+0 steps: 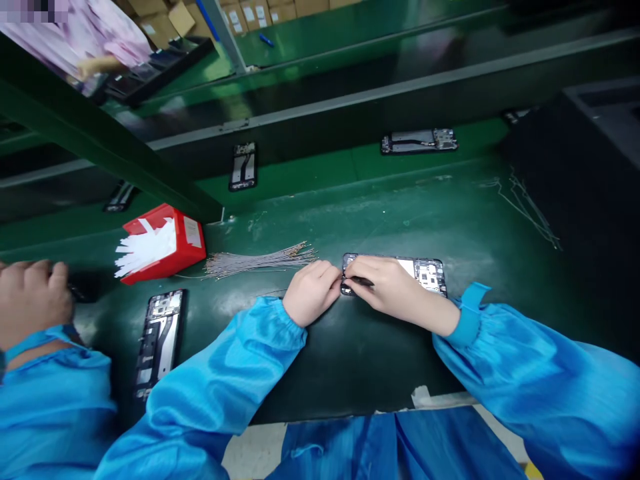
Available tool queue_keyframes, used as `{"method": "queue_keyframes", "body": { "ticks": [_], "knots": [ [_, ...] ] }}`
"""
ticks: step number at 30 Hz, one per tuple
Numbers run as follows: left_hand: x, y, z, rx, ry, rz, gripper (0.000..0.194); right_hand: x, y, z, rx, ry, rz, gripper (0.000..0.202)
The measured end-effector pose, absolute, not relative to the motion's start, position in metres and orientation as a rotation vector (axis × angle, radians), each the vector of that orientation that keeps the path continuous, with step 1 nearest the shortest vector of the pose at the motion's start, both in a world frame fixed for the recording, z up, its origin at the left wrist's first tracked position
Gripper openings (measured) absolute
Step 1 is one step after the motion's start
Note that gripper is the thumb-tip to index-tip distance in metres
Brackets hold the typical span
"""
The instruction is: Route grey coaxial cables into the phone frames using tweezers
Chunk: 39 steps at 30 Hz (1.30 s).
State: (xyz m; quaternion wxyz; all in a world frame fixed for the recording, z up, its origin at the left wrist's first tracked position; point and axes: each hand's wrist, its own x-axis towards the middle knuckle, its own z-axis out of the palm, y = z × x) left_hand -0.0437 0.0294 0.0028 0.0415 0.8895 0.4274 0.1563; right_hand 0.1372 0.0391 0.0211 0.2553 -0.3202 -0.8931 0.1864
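Observation:
An opened phone frame (434, 272) with exposed circuit parts lies crosswise on the green table. At its left end, my left hand (311, 291) is closed, fingertips pinched against the edge; what they hold is hidden. My right hand (384, 285) reaches over the frame, shut on a small dark pen-like tool (361, 281), whose tip is near the left fingertips. A bundle of thin grey cables (257, 261) with small gold-coloured ends lies just left of my left hand.
A red bin (193, 250) of white paper strips stands left. Nearby lies another opened phone frame (161, 343). A co-worker's hand (35, 297) is at far left. More phone frames (419, 141) lie along the back strip. Loose wires (533, 210) lie beside a dark box (580, 173).

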Motion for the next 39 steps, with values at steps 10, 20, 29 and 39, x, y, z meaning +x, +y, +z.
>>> {"method": "queue_keyframes", "body": {
  "ticks": [10, 20, 29, 39],
  "knots": [
    [-0.044, 0.029, 0.004, 2.639, 1.335, 0.461, 0.013, 0.142, 0.046, 0.01, -1.077, -1.935, 0.931, 0.007],
    [-0.044, 0.03, 0.008, 2.67, 1.394, 0.44, 0.015, 0.143, 0.046, 0.009, -1.104, -1.915, 0.953, 0.009],
    [-0.041, 0.023, 0.012, 2.616, 1.365, 0.38, 0.011, 0.145, 0.045, 0.008, -1.074, -1.954, 0.952, 0.009],
    [-0.051, 0.03, 0.023, 2.637, 1.017, 0.199, 0.011, 0.142, 0.039, 0.011, -0.852, -2.145, 0.801, 0.006]
  ]
}}
